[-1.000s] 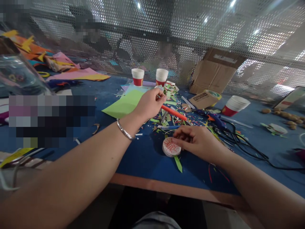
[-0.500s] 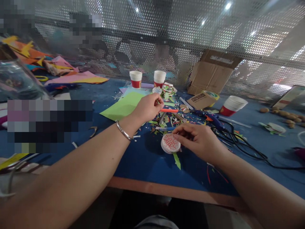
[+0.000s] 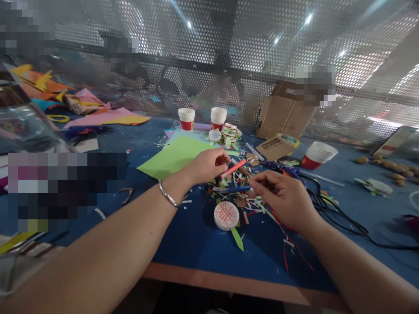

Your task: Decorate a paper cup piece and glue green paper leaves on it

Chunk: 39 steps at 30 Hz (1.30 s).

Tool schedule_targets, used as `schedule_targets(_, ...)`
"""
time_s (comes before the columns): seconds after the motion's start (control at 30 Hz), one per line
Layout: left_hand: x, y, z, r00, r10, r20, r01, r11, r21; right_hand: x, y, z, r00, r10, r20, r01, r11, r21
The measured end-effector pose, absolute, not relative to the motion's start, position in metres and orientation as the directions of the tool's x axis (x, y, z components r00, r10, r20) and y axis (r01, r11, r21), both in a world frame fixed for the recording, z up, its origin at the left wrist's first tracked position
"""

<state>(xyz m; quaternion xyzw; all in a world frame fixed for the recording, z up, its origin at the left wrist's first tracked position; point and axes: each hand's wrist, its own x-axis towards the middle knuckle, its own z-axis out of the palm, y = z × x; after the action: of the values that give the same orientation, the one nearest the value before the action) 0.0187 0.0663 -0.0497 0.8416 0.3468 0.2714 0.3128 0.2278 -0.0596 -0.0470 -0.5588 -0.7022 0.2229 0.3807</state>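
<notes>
My left hand (image 3: 206, 165), a silver bangle on its wrist, is closed on a red pen (image 3: 233, 168) that points right and slightly up over a heap of paper scraps (image 3: 244, 192). My right hand (image 3: 284, 197) hovers just right of the pen's tip with its fingers curled together; whether they hold anything I cannot make out. A round white disc with a red grid drawn on it (image 3: 226, 215) lies on the blue table (image 3: 196, 235) in front of both hands, touched by neither. A blue pen (image 3: 234, 189) lies among the scraps between the hands.
A green paper sheet (image 3: 176, 156) lies behind my left hand. Red-and-white paper cups (image 3: 186, 118) stand at the back, one stack (image 3: 319, 155) lies at the right. A cardboard box (image 3: 286, 113), black cables (image 3: 337, 209) and a perforated metal screen (image 3: 229, 52) bound the far side.
My right hand let go of the disc and rose toward the pen's tip. My left hand drew the red pen back toward me. The disc now lies free on the table.
</notes>
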Motion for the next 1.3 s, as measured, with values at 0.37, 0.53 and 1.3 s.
schedule_targets(0.37, -0.022, 0.065, -0.015, 0.404, 0.886, 0.226, 0.840, -0.457, 0.292, 0.238, -0.055, -0.038, 0.130, 0.904, 0.408, 0.620, 0.247, -0.745)
schedule_targets(0.53, -0.052, 0.036, 0.006, 0.331, 0.924, -0.191, 0.939, -0.343, -0.035, 0.239, -0.055, -0.039, 0.161, 0.883, 0.441, 0.619, 0.258, -0.742)
schedule_targets(1.3, -0.102, 0.145, -0.009, 0.050, 0.949, -0.311, 0.997, -0.029, 0.073, 0.232, -0.060, -0.038, -0.004, 0.859, 0.511, 0.674, 0.380, -0.634)
